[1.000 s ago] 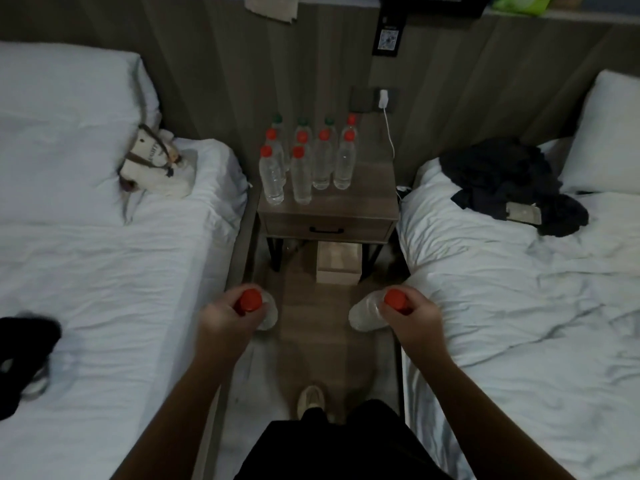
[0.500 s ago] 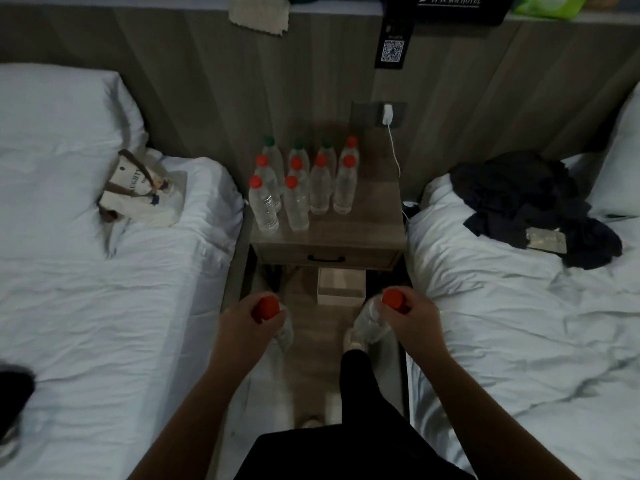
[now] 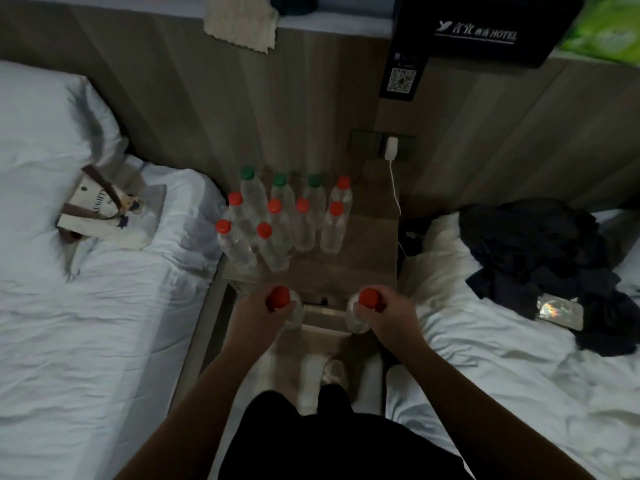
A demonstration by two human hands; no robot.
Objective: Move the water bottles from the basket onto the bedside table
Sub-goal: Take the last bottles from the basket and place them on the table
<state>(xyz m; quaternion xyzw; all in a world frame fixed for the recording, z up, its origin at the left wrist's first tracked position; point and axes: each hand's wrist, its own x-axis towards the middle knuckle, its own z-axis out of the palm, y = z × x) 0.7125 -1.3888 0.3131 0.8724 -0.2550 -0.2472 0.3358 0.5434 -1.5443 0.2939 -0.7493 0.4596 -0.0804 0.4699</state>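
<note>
My left hand [image 3: 258, 311] grips a clear water bottle with a red cap [image 3: 278, 296] by its neck. In my right hand [image 3: 389, 315] is a second clear bottle with a red cap [image 3: 369, 298], held the same way. Both hang just in front of the near edge of the wooden bedside table [image 3: 367, 251]. Several clear bottles [image 3: 280, 220] with red or green caps stand upright in rows on the table's left and back part. No basket is in view.
White beds flank the narrow aisle, left [image 3: 86, 323] and right [image 3: 519, 375]. A small tote bag [image 3: 100, 209] lies on the left bed, dark clothes [image 3: 540, 258] on the right. A charger with a white cable [image 3: 392, 154] hangs at the wall. A box [image 3: 325, 317] sits under the table.
I have stepped forward down the aisle. Both hands with their bottles have come from well short of the table up to its front edge.
</note>
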